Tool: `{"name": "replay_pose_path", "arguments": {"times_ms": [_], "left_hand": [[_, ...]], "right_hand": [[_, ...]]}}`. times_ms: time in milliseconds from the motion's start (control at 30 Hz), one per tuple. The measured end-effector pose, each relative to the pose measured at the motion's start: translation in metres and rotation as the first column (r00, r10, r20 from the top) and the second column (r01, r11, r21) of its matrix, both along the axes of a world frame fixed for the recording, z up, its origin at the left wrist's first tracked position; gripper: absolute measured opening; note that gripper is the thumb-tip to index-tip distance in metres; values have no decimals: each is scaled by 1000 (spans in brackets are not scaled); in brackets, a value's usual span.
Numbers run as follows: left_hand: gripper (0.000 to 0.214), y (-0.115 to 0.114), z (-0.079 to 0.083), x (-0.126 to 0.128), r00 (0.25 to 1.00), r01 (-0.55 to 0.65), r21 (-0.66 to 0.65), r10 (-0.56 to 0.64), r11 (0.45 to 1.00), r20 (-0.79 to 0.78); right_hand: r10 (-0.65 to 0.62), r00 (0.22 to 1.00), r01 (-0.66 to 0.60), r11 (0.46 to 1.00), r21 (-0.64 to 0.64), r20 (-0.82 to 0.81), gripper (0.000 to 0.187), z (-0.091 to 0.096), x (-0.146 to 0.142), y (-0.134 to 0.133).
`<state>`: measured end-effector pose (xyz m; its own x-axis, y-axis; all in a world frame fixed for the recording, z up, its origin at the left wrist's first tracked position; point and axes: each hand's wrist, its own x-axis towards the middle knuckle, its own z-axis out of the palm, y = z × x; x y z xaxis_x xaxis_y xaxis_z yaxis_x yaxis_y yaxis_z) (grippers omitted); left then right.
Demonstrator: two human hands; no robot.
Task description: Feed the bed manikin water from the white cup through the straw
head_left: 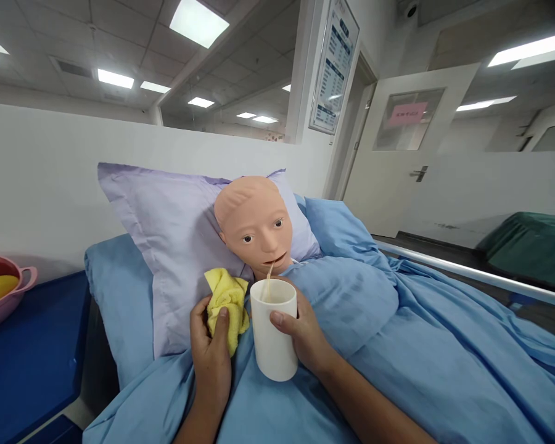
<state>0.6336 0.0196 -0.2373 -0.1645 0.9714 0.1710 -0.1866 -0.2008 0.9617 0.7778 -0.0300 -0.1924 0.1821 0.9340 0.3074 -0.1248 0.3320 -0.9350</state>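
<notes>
My right hand [308,336] is wrapped round a white cup [274,345], held upright over the blue bedding. From the cup a thin, pale straw [269,274] runs up to the open mouth of a bald training manikin [254,216]. A crumpled yellow cloth [228,302] is gripped between the thumb and fingers of my left hand [213,351], just left of the cup and below the manikin's chin. The manikin's head rests on a lilac pillow [166,228]. What the cup contains is hidden.
Blue bedding [444,370] covers the bed, with a white side rail [472,271] on the right. To the left, a pink basket [9,305] with yellow and red things stands on a blue cabinet top [37,364]. Behind are a wall and an open door [379,179].
</notes>
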Motion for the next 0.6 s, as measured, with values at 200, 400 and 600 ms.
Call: {"name": "replay_pose_path", "arguments": {"times_ms": [200, 400, 600], "left_hand": [[57, -1, 1, 0, 1000, 4, 1, -4, 1000, 11], [53, 1, -3, 0, 1000, 15, 0, -15, 1000, 25], [53, 0, -5, -1, 999, 22, 0, -22, 1000, 24]], "right_hand": [[-35, 999, 35, 999, 28, 12, 61, -5, 1, -1], [-54, 998, 56, 997, 46, -34, 62, -6, 0, -1], [-65, 997, 65, 998, 12, -46, 61, -6, -1, 0]]}}
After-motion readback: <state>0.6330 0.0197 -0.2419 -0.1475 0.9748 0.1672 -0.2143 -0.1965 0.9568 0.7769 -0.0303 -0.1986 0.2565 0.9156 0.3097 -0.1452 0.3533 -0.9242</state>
